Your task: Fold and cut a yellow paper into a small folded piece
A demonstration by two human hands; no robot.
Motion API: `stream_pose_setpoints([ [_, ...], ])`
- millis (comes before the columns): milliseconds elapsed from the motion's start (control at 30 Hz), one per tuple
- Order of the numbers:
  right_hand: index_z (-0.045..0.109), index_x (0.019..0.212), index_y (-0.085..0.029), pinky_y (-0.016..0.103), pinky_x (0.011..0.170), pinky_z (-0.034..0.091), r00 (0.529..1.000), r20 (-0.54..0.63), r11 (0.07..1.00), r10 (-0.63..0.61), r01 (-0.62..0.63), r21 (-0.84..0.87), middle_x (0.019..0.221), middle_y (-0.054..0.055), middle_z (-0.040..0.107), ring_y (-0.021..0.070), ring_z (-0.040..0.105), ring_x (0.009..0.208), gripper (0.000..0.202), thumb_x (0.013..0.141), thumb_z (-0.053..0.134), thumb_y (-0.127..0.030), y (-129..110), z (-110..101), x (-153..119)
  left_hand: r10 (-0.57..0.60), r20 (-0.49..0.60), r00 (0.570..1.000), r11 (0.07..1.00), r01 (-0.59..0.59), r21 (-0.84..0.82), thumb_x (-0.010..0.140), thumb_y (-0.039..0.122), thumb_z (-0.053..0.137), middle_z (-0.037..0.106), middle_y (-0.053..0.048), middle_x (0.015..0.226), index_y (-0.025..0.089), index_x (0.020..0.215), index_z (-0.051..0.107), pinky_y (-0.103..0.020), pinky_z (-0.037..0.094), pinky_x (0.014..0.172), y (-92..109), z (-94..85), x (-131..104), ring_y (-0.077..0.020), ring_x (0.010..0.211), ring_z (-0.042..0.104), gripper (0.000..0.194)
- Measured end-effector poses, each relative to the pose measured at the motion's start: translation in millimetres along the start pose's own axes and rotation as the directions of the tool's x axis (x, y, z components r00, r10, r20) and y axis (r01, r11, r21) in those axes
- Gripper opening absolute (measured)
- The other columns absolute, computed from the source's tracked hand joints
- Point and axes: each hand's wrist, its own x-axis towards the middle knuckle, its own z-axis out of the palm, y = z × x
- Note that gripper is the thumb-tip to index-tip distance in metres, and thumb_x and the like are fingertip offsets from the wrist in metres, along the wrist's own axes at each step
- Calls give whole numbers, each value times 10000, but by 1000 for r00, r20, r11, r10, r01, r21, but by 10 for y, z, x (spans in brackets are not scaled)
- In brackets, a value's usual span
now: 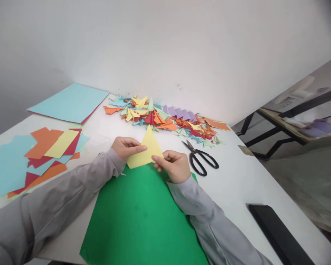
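Note:
A yellow sheet of paper (145, 150), folded to a point at its far end, is held up just above the far edge of a green sheet (143, 213). My left hand (128, 147) pinches its left side, thumb on top. At the lower right corner, my right hand (174, 163) grips the same paper between thumb and fingers. Both hands are closed on it. Beyond the paper's tip lies a heap of folded paper planes (151, 114) in several colours. Black-handled scissors (200, 156) rest open to the right of my right hand.
Loose coloured paper pieces (46, 147) overlap on the left. Large light-blue sheets (68, 103) lie at the back left by the wall. A black flat object (278, 232) sits near the table's right edge. Purple folded papers (179, 112) and orange paper (217, 124) lie along the back.

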Motion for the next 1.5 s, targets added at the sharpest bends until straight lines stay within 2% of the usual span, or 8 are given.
stream_pose_setpoints([
  [133, 573, 472, -150, 190, 320, 350, 1000, 4, 1000, 9, -9, -8, 416, 3, 592, 76, 458, 318, 251, 522, 751, -320, -28, -12, -5, -22, 171, 985, 999, 28, -31, 402, 232, 784, 679, -32, 599, 114, 595, 664, -264, 500, 530, -43, -5, -14, -147, 532, 610, 255],
  [433, 621, 556, -171, 215, 387, 394, 991, -10, 991, -130, 130, 26, 468, -8, 609, 93, 497, 379, 168, 553, 734, -295, -1, 30, -27, -24, 139, 990, 994, 39, -105, 432, 204, 776, 687, -31, 618, 114, 602, 677, -279, 516, 575, -79, -27, 34, -154, 564, 626, 217],
  [600, 624, 530, -175, 224, 388, 385, 957, -21, 947, -291, 285, -148, 449, 2, 598, 102, 494, 383, 159, 631, 692, -277, 19, 10, -46, -20, 168, 986, 988, 46, -148, 407, 191, 784, 700, -35, 674, 118, 625, 687, -306, 532, 644, -93, -30, 57, -171, 616, 642, 250],
  [700, 629, 550, -178, 234, 419, 408, 888, 22, 836, -459, 440, -328, 471, 11, 606, 114, 515, 413, 148, 671, 662, -257, 0, -6, -62, 23, 176, 984, 988, 5, -156, 415, 184, 780, 702, -32, 685, 122, 646, 693, -309, 536, 675, -92, -27, 56, -175, 641, 648, 255],
  [900, 624, 616, -156, 235, 456, 420, 650, 149, 502, -746, 694, -515, 523, 35, 621, 117, 536, 462, 121, 734, 601, -169, -44, 1, -102, 99, 205, 974, 991, -76, -114, 429, 185, 772, 704, -51, 705, 128, 671, 702, -325, 533, 726, -83, -39, 66, -205, 703, 656, 258],
  [1033, 622, 660, -142, 231, 467, 425, 581, 194, 409, -791, 736, -539, 544, 47, 626, 119, 548, 482, 80, 735, 599, -126, -18, -5, -94, 182, 248, 951, 983, -173, -59, 453, 163, 764, 705, -70, 747, 130, 654, 703, -302, 537, 714, -88, -78, 101, -208, 728, 657, 212],
  [1233, 617, 706, -143, 232, 480, 434, 555, 233, 359, -799, 750, -555, 579, 51, 638, 125, 561, 508, 40, 734, 602, -119, 15, -18, -85, 243, 328, 913, 969, -242, -45, 505, 154, 746, 693, -91, 867, 136, 646, 696, -295, 530, 728, -75, -125, 124, -210, 797, 651, 150],
  [1500, 611, 763, -163, 235, 516, 455, 581, 247, 367, -776, 733, -573, 618, 39, 650, 123, 570, 540, 21, 753, 594, -171, 15, -12, -82, 213, 335, 918, 977, -196, -84, 491, 202, 758, 684, -111, 906, 129, 627, 687, -299, 512, 755, -106, -139, 129, -212, 801, 648, 170],
])
